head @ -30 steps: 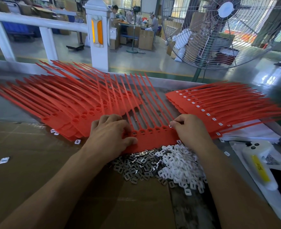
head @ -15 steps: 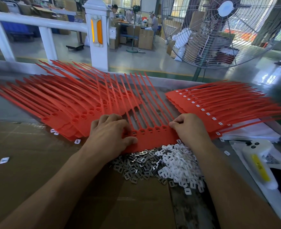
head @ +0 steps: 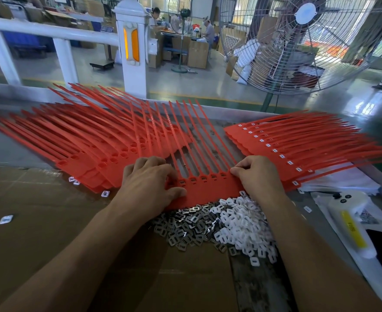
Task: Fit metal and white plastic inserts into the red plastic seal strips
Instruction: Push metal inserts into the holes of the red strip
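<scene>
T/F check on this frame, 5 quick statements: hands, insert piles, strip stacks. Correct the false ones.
1. Both hands rest on the red strip sheet at the table's middle. True: left hand at its left end, right hand at its right end.
2. The white plastic inserts lie left of the metal inserts. False: the white pile is to the right of the metal pile.
3. The right-hand stack of strips shows white inserts in its heads. True.
4. The left-hand stack of strips shows white inserts too. False: its head slots look empty.
5. The big fan stands on the table. False: it stands on the floor beyond the table.
</scene>
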{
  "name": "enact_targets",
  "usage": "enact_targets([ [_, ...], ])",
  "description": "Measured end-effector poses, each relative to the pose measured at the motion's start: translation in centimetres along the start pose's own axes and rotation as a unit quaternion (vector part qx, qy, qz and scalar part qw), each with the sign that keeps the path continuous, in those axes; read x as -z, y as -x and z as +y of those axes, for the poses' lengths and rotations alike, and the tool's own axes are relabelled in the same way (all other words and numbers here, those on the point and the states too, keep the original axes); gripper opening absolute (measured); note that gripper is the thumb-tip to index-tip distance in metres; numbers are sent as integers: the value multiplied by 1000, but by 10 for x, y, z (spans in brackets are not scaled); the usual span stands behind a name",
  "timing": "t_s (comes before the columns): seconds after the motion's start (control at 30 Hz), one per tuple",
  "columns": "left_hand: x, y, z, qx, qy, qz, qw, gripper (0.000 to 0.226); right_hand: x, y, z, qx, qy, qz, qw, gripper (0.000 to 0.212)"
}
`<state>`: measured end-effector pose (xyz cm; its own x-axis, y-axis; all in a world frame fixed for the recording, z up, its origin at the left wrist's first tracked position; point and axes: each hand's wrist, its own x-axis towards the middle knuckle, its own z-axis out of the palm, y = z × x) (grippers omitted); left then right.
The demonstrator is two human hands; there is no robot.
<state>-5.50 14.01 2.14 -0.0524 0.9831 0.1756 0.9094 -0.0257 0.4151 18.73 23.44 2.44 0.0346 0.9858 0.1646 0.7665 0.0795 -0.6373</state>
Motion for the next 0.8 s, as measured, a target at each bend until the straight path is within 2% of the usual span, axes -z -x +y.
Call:
enact_targets([
  [0.33,1,1,0,-1,3,-3,1000,42,15,11,-1,50,-26,-16,998,10],
  [0.37,1,1,0,-1,3,-3,1000,42,19,14,-4,72,-38,-38,996,11],
  [0.43,2,1,0,-1,3,-3,1000,42,27,24,-13,122,-58,-134,982,11],
  [0.5,2,1,0,0,2,-3,1000,42,30,33,-22,163,-38,-249,954,9],
  [0.57,1,1,1,1,-3,-1,1000,41,29,39,-28,193,-14,-320,927,4],
  [0.63,1,1,1,1,-6,1,1000,41,27,41,-31,220,-9,-343,913,5],
  [0.8,1,1,2,1,-8,1,1000,40,23,41,-31,237,17,-335,912,8],
])
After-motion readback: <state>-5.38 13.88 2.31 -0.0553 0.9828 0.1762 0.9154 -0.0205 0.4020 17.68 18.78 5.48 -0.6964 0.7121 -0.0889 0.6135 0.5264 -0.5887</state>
